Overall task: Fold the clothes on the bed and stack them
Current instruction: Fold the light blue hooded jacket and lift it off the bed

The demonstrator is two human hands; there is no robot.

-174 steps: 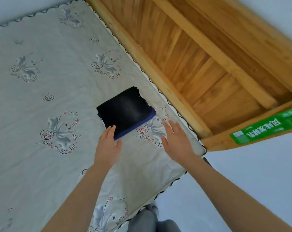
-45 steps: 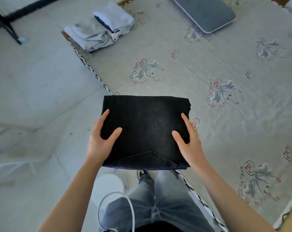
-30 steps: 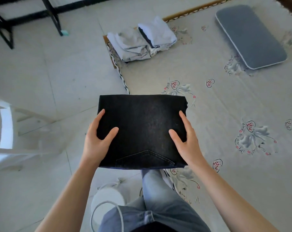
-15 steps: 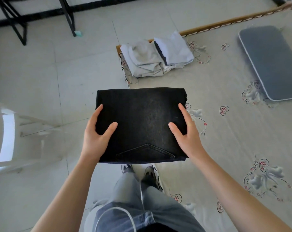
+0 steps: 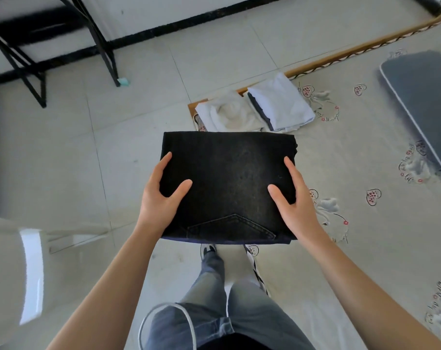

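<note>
A folded pair of black jeans hangs flat in the air in front of me, back pocket toward me. My left hand grips its left edge, thumb on top and fingers underneath. My right hand grips the right edge the same way. Just beyond the jeans, at the bed's corner, lie two piles of folded clothes: a whitish one on the left and a pale blue one over a dark layer on the right. The bed has a grey sheet printed with hearts.
A grey cushion lies on the bed at the far right. Black metal frame legs stand on the tiled floor at the upper left. A white blurred object sits at the left edge. My legs in blue jeans are below.
I picked the folded black jeans up off the bed with both hands and carried them toward the corner; the two folded piles have come nearer, now just past the jeans' far edge.
</note>
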